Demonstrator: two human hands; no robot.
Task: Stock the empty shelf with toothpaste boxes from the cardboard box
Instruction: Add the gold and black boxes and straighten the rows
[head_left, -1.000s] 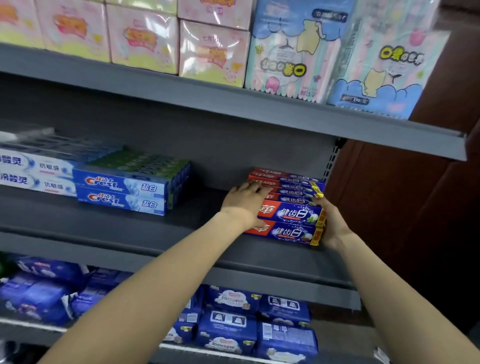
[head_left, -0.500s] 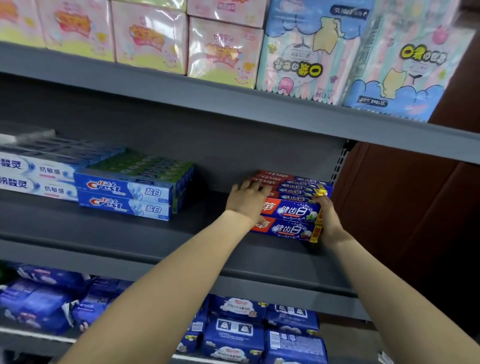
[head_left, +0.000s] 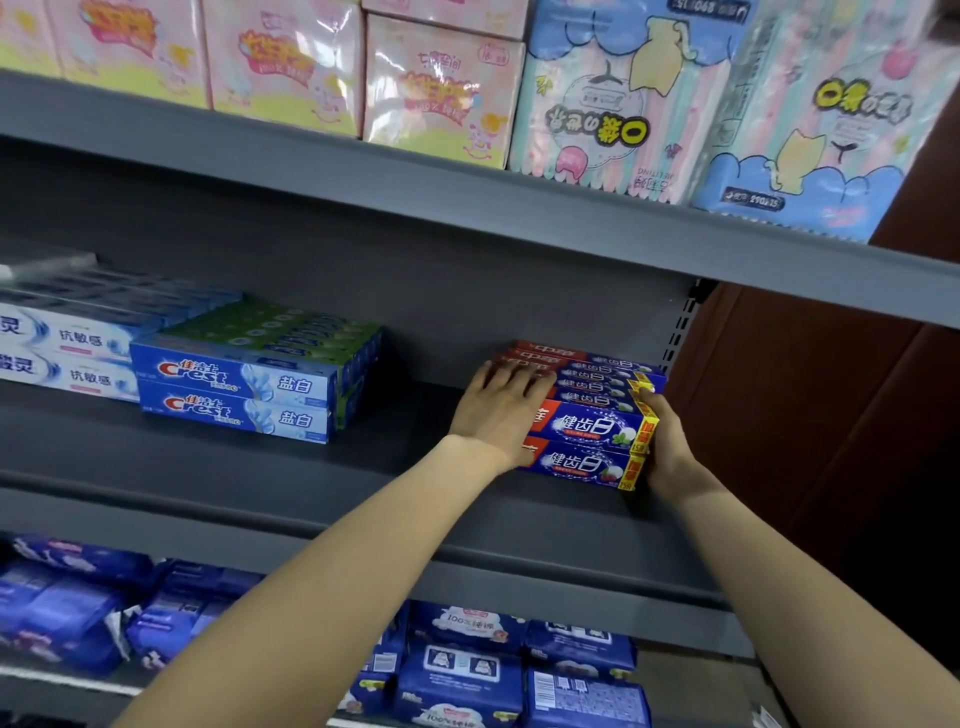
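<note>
Head view shows the red-and-blue toothpaste boxes (head_left: 589, 415) stacked two high at the right end of the middle shelf (head_left: 363, 467), long axes running left to right along its front edge. The left hand (head_left: 498, 410) lies flat with straight fingers over the stack's left end; the right hand (head_left: 667, 441) cups the yellow-tipped right end, so the block sits squeezed between them, both equally close. I'd guess a push straight back is next. Well apart to the left sit Crest boxes (head_left: 239, 395); tissue packs (head_left: 441, 88) fill the shelf above.
</note>
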